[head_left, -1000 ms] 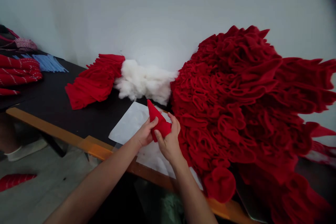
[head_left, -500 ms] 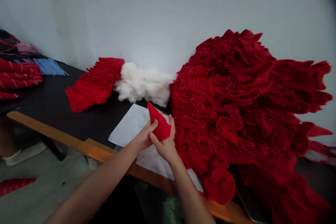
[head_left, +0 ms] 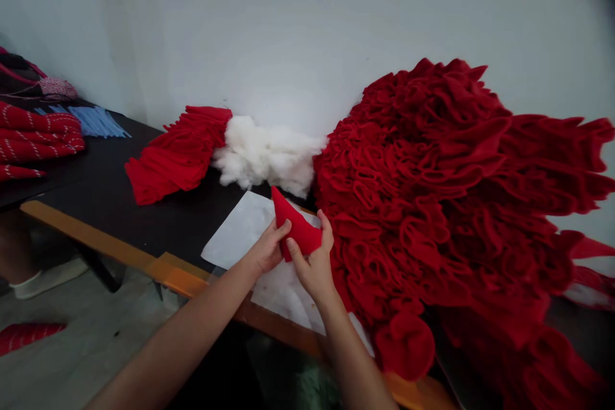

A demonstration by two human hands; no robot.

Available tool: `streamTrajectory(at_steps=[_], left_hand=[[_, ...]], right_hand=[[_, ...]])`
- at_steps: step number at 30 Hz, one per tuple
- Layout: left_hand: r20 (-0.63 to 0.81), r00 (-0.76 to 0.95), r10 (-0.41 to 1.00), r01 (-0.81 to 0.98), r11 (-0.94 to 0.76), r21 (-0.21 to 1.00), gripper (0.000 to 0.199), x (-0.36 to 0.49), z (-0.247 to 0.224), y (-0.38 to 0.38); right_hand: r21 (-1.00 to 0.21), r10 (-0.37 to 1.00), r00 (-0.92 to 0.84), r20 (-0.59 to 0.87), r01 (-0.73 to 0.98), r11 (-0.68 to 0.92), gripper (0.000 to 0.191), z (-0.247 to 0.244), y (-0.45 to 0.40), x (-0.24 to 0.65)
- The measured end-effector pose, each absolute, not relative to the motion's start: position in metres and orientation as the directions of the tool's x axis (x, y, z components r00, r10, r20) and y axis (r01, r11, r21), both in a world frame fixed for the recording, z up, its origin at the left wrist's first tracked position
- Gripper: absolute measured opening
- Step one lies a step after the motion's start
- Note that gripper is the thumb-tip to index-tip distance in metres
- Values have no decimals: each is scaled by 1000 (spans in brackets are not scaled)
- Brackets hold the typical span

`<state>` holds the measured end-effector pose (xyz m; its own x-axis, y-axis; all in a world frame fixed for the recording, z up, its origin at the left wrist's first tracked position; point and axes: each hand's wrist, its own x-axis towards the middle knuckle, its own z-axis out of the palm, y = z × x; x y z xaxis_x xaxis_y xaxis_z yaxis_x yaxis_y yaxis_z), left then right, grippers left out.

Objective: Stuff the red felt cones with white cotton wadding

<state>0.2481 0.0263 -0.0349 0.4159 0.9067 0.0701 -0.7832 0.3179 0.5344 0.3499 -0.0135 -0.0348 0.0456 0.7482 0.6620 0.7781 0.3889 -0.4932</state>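
A pointed piece of red felt [head_left: 296, 230] is held up between both hands, just above a white paper sheet [head_left: 235, 230] at the front edge of the worktop [head_left: 120, 218]. Its tip points up and away, toward the stuffing beyond, and its wider lower end sits in the hands.

The grip is closed on the felt from both sides. The left hand [head_left: 266, 246] pinches the lower left edge, with its fingers [head_left: 281, 229] lying against the cloth. The right hand [head_left: 311, 266] cups the lower right side, its thumb across the front and its fingertips rising behind the felt. The two hands nearly meet under the piece, and neither rests on the paper.

A large heap of ruffled red felt [head_left: 423, 192] rises immediately to the right, its folds crowding the right hand and overlapping the paper's edge. A round red felt roll [head_left: 404, 346] sits at its near edge. Behind the paper lies a mound of white fibre stuffing [head_left: 269, 157], touching a pleated stack of red fabric [head_left: 180, 157] on its left and the heap on its right.

The black worktop has an orange wooden edge [head_left: 96, 237]. Farther left lie red fabric pieces with white stitching [head_left: 33, 138] and blue strips [head_left: 98, 122], both against a white wall [head_left: 307, 25]. A similar red piece [head_left: 29, 336] lies on the concrete floor [head_left: 106, 339].
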Motion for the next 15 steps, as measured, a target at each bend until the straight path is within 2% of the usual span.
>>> streamTrajectory(at_steps=[4, 10, 15], left_hand=[[80, 434, 897, -778, 329, 536, 39, 248, -33, 25], [71, 365, 928, -831, 291, 474, 28, 249, -35, 28], [75, 434, 898, -795, 343, 501, 35, 249, -38, 27]], right_hand=[[-490, 749, 18, 662, 766, 415, 54, -30, -16, 353], [-457, 690, 14, 724, 759, 464, 35, -33, -26, 356], [-463, 754, 0, 657, 790, 403, 51, -37, -24, 353]])
